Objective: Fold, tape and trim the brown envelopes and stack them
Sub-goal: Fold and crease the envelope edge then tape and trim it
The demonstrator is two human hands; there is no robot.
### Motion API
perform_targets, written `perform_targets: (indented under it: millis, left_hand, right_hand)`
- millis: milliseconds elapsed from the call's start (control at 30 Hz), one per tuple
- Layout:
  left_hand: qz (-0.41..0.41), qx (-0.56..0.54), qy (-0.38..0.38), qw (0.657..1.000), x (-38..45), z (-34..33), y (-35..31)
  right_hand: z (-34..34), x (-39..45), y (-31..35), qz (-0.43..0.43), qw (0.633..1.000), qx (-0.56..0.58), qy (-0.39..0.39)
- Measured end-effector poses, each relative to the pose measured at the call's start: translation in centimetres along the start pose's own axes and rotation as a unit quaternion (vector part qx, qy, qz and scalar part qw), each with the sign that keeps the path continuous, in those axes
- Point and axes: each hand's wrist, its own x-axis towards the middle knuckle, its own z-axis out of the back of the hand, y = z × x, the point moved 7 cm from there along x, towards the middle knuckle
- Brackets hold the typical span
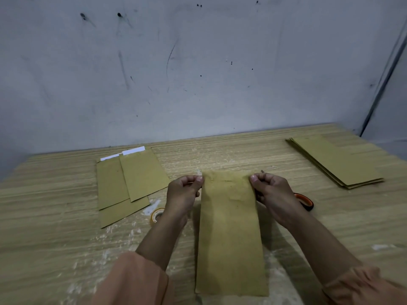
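- Head view: a long rectangular brown paper envelope [231,234] lies flat on the pale wood-grain table [220,150], dead centre in front of the person. Long axis runs 12 to 6 o'clock, far short edge at 12.
- Left hand [184,190] sits at the far-left corner, fingers curled, thumb and fingertips pinching the envelope's edge there.
- Right hand [271,190] mirrors it at the far-right corner, same curled pinch on the paper.
- Key relation: both hands are at the 12 o'clock end, level with each other, neither nearer. The envelope's body trails from them toward 6. Judged step: folding the top flap; a fold would pull that edge toward 6, square to the long axis.
- A small whitish scrap shows at the left fingertips; tape or not, cannot tell.
- Yellowish roll of clear tape [156,215] at 9 o'clock from the envelope, just beside the left wrist.
- Black-and-orange handled tool [305,201], likely scissors, at 3 o'clock, mostly hidden behind the right hand.
- Loose overlapping group of brown envelopes with white strips at their far ends [130,183] at 10 o'clock, well apart.
- Neat stack of plain brown envelopes [337,161] at 2 o'clock near the table's far-right edge.
- No containers in view.
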Motion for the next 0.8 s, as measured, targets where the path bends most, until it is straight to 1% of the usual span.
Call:
perform_targets:
  millis: [133,200,267,333,400,467,567,667,733,800]
  left_hand:
    - [-0.038,0.061,0.006,0.997,-0.2,-0.6,-0.4]
    - [-0.031,0.090,0.012,0.995,-0.2,-0.8,-0.3]
    - [-0.019,0.145,0.016,0.989,0.0,-1.0,0.0]
    - [-0.017,0.220,0.000,0.975,0.3,-1.0,0.2]
    - [-0.016,0.247,-0.006,0.969,0.5,-1.1,0.3]
    - [-0.011,0.238,0.011,0.971,0.6,-1.4,0.3]
    - [0.011,0.165,0.048,0.985,0.4,-1.8,0.6]
    - [0.002,0.105,0.038,0.994,0.1,-1.6,0.3]
    - [-0.017,0.095,0.028,0.995,0.0,-1.8,-0.3]
    - [-0.021,0.085,0.042,0.995,-0.1,-2.1,-0.5]
  right_hand:
    - [0.0,-0.1,0.1,0.003,1.000,0.000,-0.003]
    - [0.0,-0.1,0.2,0.010,1.000,-0.013,-0.007]
    - [-0.1,0.0,0.4,0.017,0.999,-0.027,-0.009]
    - [-0.2,0.1,0.3,0.017,0.999,-0.040,-0.011]
    - [-0.1,0.3,0.3,0.011,0.999,-0.047,-0.010]
    - [0.1,0.5,0.4,0.011,0.998,-0.064,-0.010]
    - [0.7,0.8,0.6,0.017,0.994,-0.105,-0.027]
    - [1.2,1.2,0.5,0.012,0.992,-0.115,-0.056]
    - [1.2,1.0,0.5,0.003,0.992,-0.111,-0.061]
    - [1.3,0.9,0.7,0.008,0.992,-0.108,-0.063]
